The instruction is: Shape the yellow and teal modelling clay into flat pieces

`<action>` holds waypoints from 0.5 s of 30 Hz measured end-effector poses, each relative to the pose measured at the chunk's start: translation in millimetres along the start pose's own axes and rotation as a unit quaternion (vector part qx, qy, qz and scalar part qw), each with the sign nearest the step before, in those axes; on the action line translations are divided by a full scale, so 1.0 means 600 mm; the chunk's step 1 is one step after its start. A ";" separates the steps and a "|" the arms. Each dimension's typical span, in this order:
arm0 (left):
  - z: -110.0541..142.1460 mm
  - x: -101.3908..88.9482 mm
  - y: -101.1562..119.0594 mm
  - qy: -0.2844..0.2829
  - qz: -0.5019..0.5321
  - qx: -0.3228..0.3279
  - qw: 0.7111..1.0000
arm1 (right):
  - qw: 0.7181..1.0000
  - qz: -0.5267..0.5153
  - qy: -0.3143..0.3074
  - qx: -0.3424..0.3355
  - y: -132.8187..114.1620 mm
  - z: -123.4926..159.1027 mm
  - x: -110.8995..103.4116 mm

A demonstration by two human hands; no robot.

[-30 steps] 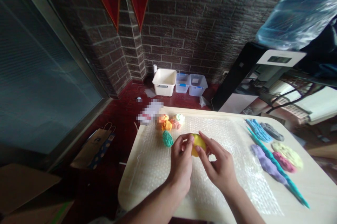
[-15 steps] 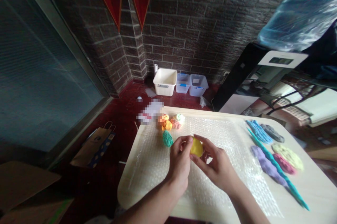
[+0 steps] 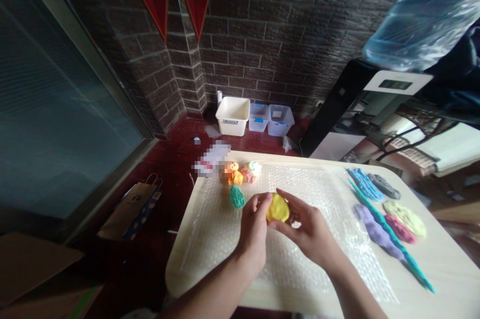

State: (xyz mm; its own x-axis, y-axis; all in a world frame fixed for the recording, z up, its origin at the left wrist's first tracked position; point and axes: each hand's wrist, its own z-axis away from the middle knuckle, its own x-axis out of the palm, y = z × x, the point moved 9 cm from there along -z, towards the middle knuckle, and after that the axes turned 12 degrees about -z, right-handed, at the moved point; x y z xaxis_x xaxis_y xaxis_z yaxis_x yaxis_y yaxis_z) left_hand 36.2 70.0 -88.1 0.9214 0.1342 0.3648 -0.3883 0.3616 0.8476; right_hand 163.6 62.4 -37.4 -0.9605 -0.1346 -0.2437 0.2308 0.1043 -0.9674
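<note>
Yellow lump (image 3: 278, 208) held above bubble wrap (image 3: 213, 239) on desk (image 3: 446, 269); left hand (image 3: 255, 226) and right hand (image 3: 313, 231) both grip its edges. Looks roundish, flattish already; not yet set down. Green lump (image 3: 236, 197) lies apart, untouched.

flat bubble wrap (image 3: 333, 204) leaves passage between the right hand (image 3: 309, 231) and the obstructing purple clay (image 3: 378, 233).

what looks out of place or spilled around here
No spill shows. Crumpled clear plastic lies loose on the floor near the rightmost storage bin, looking like stray litter. The yellow clay between left hand and right hand shows no obvious damage.
</note>
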 end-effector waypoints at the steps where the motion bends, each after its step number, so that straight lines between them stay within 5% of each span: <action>1: -0.001 0.002 0.003 -0.007 0.003 -0.002 1.000 | 1.000 -0.028 0.001 -0.002 0.001 0.000 -0.001; 15: -0.003 0.005 0.039 -0.041 -0.024 0.073 0.996 | 0.998 -0.007 0.034 -0.045 -0.021 0.005 -0.020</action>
State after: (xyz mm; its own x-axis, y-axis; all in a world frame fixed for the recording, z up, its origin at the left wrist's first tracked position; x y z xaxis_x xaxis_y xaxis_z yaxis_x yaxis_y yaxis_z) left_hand 30.1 80.5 -68.0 0.9366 0.0421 0.3479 -0.3481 0.2264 0.9097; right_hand 172.7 59.9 -22.5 -0.9726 -0.0691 -0.2218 0.2053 0.1915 -0.9598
